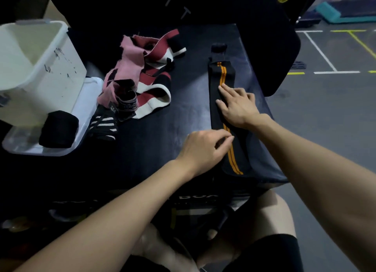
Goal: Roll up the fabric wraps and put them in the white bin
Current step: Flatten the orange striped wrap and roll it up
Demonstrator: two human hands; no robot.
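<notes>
— Two hands on one wrap, correct?

— Correct. The black wrap with orange stripes [224,100] lies flat and full length on the dark padded surface [183,108], right of centre, running from near to far. The right hand [238,105] rests on its middle section, fingers straight and spread, palm down, pressing the fabric flat; it grasps nothing.

— And the left hand?

— The left hand [205,147] sits nearer, at the wrap's left edge. Its fingers are bent with the tips on the stripes. It may be pinching the fabric, but the contact is hidden under the fingers, so I cannot tell whether it grips or only touches.

— Location of the white bin?

— The white bin [38,68] stands at the far left, tilted, resting on a clear plastic lid [85,100]. A rolled black wrap [58,129] sits on that lid, just in front of the bin and touching it, not inside.

— Remaining stock?

— A loose heap of pink, maroon and white wraps [146,74] lies between the bin and the striped wrap, well apart from the hands. A black-and-white striped wrap [103,125] lies at the heap's near left end, beside the lid. A small black piece [218,47] sits just beyond the far end of the flat wrap.
</notes>
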